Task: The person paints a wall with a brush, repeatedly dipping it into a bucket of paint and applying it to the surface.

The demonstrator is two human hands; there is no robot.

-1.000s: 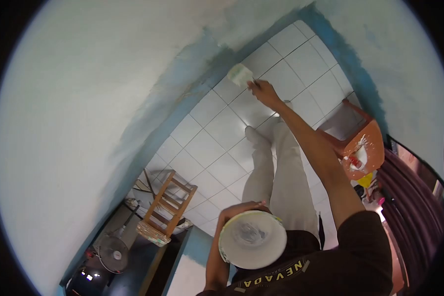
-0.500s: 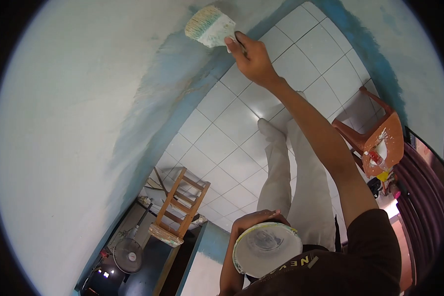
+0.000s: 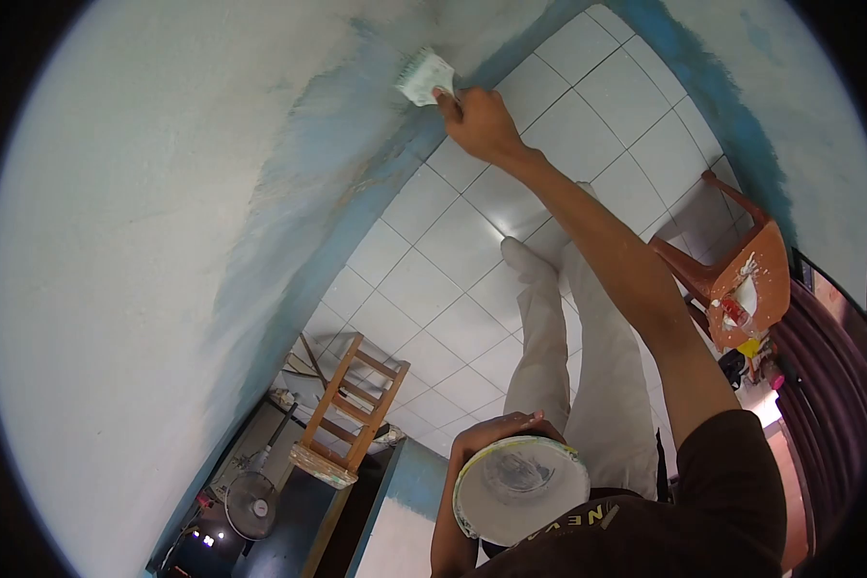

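My right hand [image 3: 482, 123] grips a wide paintbrush [image 3: 428, 79] by its handle, with the bristles against the lower wall. Around the brush, the wall [image 3: 144, 212] is pale greenish white above, with a patchy blue band [image 3: 342, 144] along its foot. Against my body, my left hand [image 3: 501, 432] is wrapped round a white paint bucket [image 3: 491, 506]. Pale paint coats the bucket's inside, and yellow-green smears mark its rim. The left fingertips show over the far side of the rim.
Below are white floor tiles [image 3: 433, 250] and my legs in light trousers. An orange plastic chair [image 3: 766, 279] with paint spatters and items stands at right. A wooden stool [image 3: 356, 409] and a standing fan [image 3: 250, 506] are at lower left. A dark curtain [image 3: 828, 385] hangs at right.
My right hand has moved the paintbrush down the wall toward the floor edge, and the bristles now press on the wall. My left hand and the bucket have barely moved.
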